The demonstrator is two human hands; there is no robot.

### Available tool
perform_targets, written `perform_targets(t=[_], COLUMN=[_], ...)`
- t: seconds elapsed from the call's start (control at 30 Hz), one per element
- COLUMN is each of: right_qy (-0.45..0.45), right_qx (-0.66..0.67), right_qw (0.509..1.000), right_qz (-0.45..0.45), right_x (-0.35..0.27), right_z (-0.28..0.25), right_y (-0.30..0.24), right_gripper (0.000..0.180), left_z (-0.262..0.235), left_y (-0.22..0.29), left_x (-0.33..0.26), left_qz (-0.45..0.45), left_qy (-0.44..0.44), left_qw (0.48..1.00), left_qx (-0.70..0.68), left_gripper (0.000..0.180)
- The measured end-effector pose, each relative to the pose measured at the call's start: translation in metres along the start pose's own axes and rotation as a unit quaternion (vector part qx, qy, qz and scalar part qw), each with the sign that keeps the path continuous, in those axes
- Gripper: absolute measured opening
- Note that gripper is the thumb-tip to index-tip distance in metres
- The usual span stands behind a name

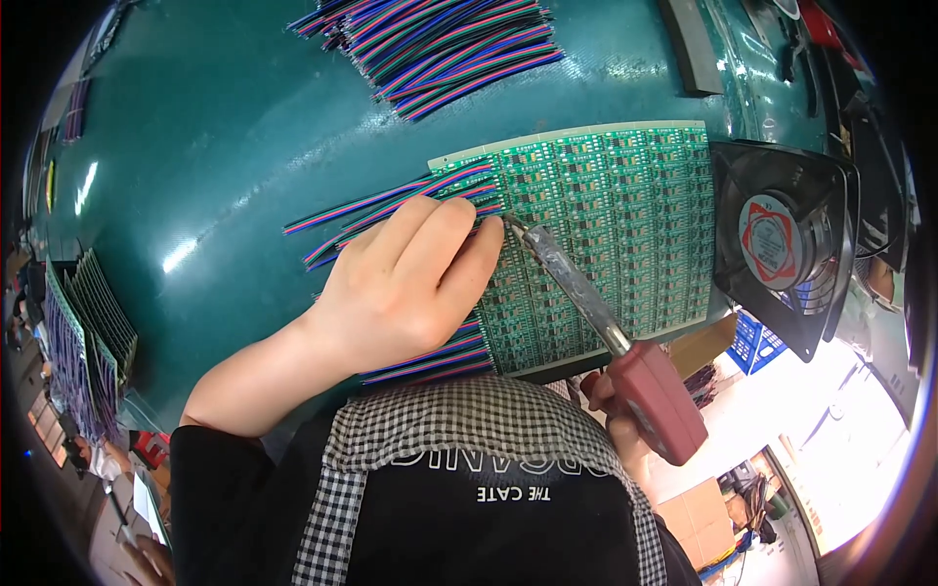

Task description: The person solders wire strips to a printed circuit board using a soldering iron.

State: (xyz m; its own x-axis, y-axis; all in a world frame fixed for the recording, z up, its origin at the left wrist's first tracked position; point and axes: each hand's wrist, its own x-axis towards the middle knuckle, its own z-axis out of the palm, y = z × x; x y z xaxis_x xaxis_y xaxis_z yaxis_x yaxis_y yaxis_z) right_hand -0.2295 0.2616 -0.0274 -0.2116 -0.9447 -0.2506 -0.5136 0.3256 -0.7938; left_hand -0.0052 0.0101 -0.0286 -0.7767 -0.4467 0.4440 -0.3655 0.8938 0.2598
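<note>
A green panel of many small circuit boards (606, 225) lies on the bench before me. Along its left edge run several flat multicoloured ribbon wires (366, 207), their ends on the panel. My left hand (410, 273) rests over that edge, fingers closed in a pinch on a ribbon wire whose end is mostly hidden beneath them. The tip of a soldering gun (657, 400) with a dark red handle touches or nearly touches the panel beside my left fingertips. Gripping that handle from below is my right hand (625, 437), partly hidden behind it.
A bundle of ribbon wires (449, 49) lies at the far side of the green bench mat (205, 186). A black fan (782, 244) stands against the panel's right side. Wired panels (88, 332) stand at the far left. A person's hand (147, 559) shows at lower left.
</note>
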Motion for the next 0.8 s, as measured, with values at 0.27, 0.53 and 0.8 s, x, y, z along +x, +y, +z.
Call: perform_targets(t=[0.27,0.53,0.8], right_qy=[0.004,0.026,0.028], right_qx=[0.112,0.154,0.087], right_qw=[0.993,0.987,0.995], right_qz=[0.045,0.041,0.038], right_x=[0.013,0.009,-0.009], right_z=[-0.009,0.002,0.011], right_y=[-0.023,-0.014,0.014], right_gripper=[0.073,0.076,0.082], left_z=[-0.004,-0.003,-0.005], left_y=[0.004,0.002,0.007], left_x=[0.004,0.003,0.004], left_qz=[-0.015,0.006,-0.024], left_qy=[-0.021,-0.005,-0.02], left_qw=[1.0,1.0,0.999], left_qx=[0.005,0.014,-0.01], left_gripper=[0.03,0.027,0.033])
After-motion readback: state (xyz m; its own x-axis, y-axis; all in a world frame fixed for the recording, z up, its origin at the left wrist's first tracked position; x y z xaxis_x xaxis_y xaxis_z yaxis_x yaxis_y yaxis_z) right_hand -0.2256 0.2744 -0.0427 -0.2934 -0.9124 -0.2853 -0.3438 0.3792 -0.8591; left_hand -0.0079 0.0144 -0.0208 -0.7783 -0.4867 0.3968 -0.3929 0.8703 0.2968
